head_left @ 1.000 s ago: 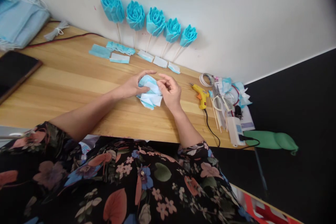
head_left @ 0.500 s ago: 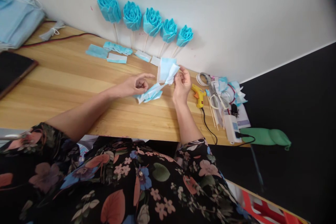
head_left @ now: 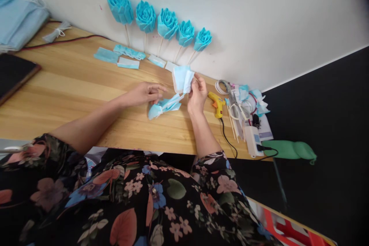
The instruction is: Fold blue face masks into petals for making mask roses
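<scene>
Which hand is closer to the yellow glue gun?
The right hand: it is just beside the yellow glue gun, holding pale-blue material. The left hand is farther off, near the material's other end.

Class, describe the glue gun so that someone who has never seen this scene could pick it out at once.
Follow the wooden table past the person's right hand, toward the table's right end. The glue gun lies there, between that hand and the scissors. Bright yellow with an orange trigger, it differs from the pale-handled scissors.
</scene>
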Demonstrator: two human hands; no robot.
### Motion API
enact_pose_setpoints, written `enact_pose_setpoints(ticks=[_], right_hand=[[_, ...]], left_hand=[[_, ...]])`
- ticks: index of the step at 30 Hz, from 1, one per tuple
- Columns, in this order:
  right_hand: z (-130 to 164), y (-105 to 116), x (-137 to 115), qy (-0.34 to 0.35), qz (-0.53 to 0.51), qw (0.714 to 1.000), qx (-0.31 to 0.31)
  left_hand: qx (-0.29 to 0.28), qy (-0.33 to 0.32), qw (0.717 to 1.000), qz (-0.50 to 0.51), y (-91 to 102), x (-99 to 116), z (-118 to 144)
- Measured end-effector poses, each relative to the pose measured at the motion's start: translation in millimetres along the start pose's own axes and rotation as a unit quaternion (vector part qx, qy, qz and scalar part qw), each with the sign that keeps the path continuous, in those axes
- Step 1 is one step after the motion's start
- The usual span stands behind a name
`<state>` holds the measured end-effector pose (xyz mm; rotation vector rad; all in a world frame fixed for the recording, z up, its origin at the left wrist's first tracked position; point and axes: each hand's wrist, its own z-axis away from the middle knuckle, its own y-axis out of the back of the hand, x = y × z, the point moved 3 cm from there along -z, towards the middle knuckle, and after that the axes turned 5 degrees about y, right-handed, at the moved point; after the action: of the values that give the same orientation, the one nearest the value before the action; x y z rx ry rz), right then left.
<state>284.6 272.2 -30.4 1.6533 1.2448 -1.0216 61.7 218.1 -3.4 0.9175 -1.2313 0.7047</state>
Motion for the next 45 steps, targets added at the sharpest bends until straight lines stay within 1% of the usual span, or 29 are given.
enact_pose_setpoints(ticks=[3,6,8,12,15,19,22,26,29,31,33,34,38,40,42,45], right_hand=[[1.9,-2.5,-1.2,0.002,0.002,1.000,-0.001],[-0.9,-2.1,-1.4,0.018,0.004,1.000,-0.017],[-4.0,0.7,-1.2,0.011,-0.008,1.000,-0.003],[-7.6,5.7,-0.5,-0.031,-0.054,0.997,0.041],[-8.2,5.4,1.0,-0.025,-0.054,0.998,0.029],[-7.8,4.2,4.7,0.007,-0.029,1.000,-0.009],[-6.2,3.1,6.5,0.011,-0.027,0.999,-0.024],[-1.4,-2.8,5.1,0.002,-0.075,0.996,-0.039],[4.3,-9.1,1.1,-0.019,-0.120,0.992,-0.042],[8.7,-13.5,-4.7,-0.026,-0.143,0.988,-0.057],[13.4,-17.5,-12.9,-0.023,-0.158,0.983,-0.085],[15.7,-19.1,-17.5,-0.020,-0.164,0.981,-0.099],[23.6,-22.5,-33.4,0.000,-0.184,0.975,-0.126],[26.1,-23.1,-37.6,0.009,-0.186,0.974,-0.130],[27.2,-23.5,-38.9,0.017,-0.179,0.975,-0.132],[26.1,-23.8,-35.2,0.021,-0.158,0.978,-0.133]], left_hand=[[0.051,-0.004,0.999,0.005,2.0,-0.5,-1.9],[0.079,-0.019,0.996,0.024,3.7,0.1,-2.8],[0.094,-0.028,0.994,0.047,4.9,-0.7,-3.3],[0.124,-0.060,0.987,0.086,6.3,-5.5,-5.2],[0.132,-0.068,0.984,0.101,6.2,-7.7,-5.9],[0.123,-0.035,0.984,0.128,6.3,-6.1,-5.3],[0.121,-0.020,0.982,0.147,7.9,-5.6,-5.4],[0.126,-0.033,0.980,0.147,9.8,-6.4,-4.6],[0.137,-0.027,0.982,0.129,9.7,-6.3,-2.2],[0.145,-0.025,0.983,0.106,8.9,-5.3,-0.8],[0.140,-0.035,0.986,0.085,6.6,-3.3,-0.8],[0.125,-0.047,0.988,0.082,4.5,-2.0,-1.3],[0.030,-0.113,0.986,0.118,-8.9,3.9,-3.1],[0.004,-0.126,0.985,0.121,-16.5,5.0,-2.6],[-0.002,-0.118,0.987,0.111,-23.2,3.9,-1.9],[0.015,-0.084,0.990,0.112,-28.3,-0.3,-1.9]])
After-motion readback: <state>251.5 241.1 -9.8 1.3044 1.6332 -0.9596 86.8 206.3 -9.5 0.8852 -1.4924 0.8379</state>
